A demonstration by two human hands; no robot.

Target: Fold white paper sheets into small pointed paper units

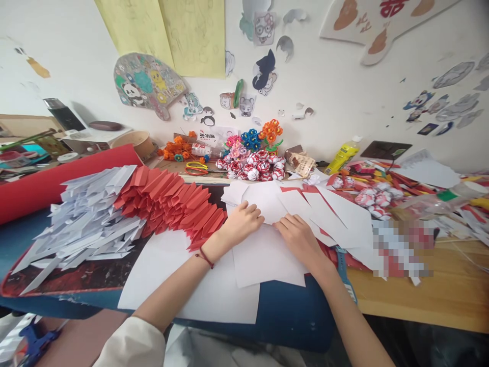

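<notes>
My left hand [243,223] and my right hand [297,235] are close together over a sheet of white paper [267,260]. The fingers of both are curled and pressed at the paper's far edge, and the fingertips are partly hidden. A larger white sheet [217,300] lies beneath, towards me. Just beyond my left hand rests a small stack of white paper [234,192]. More white sheets [332,214] fan out over red paper to the right of my right hand. Left of my left hand are folded red paper strips [168,199] in a dense row, beside a pile of folded white strips [95,219].
A red roll [46,183] lies behind the white strips. Along the wall stand red-and-white paper flowers [255,165], yellow-handled pliers or scissors [196,167] and a yellow bottle [343,155]. Paper scraps and a clear plastic bottle [431,204] clutter the right. A blue glue gun [36,341] is low at left.
</notes>
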